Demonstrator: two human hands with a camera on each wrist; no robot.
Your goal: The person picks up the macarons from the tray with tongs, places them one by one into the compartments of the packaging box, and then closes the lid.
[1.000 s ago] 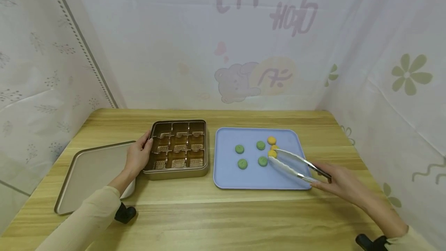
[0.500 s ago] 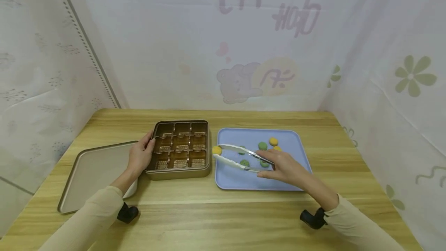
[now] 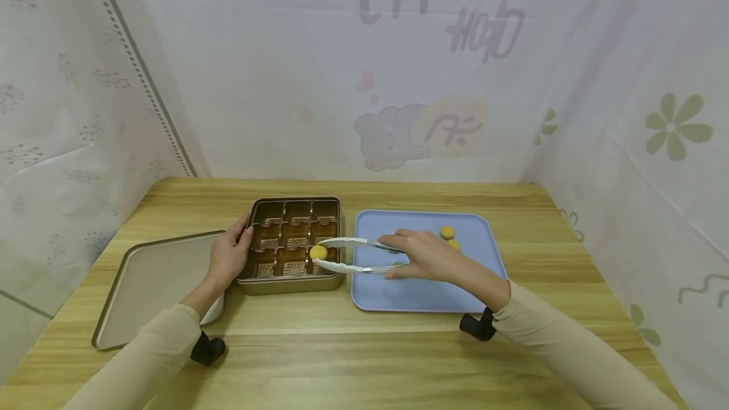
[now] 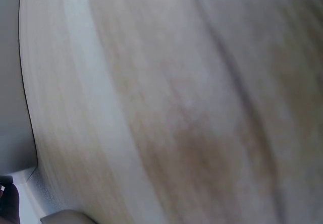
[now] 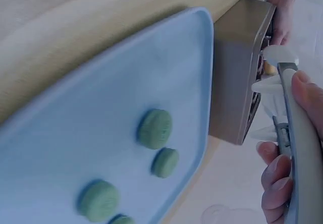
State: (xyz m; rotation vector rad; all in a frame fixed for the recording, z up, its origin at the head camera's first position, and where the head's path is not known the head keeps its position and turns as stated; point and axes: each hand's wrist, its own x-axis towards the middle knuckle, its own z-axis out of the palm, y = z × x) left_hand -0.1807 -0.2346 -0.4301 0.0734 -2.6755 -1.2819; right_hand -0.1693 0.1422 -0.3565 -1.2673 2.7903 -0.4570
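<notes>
My right hand grips a pair of metal tongs with pale scalloped tips. Between the tips is a yellow macaron, over the front right compartment of a gold tin box with a brown divided insert. On the box's left side, my left hand holds the wall, thumb at the rim. Several green macarons lie on a blue tray; in the head view the right hand and tongs mostly hide them. Two more yellow macarons, one at the back, sit toward the tray's right side.
A flat gold lid lies left of the box, partly behind my left forearm. Everything stands on a wood-grain table, with patterned white cloth behind it and at both sides.
My right hand has moved left from the tray's right side, carrying the yellow macaron in the tongs past the tray's left edge to the box. The left hand stays on the box.
</notes>
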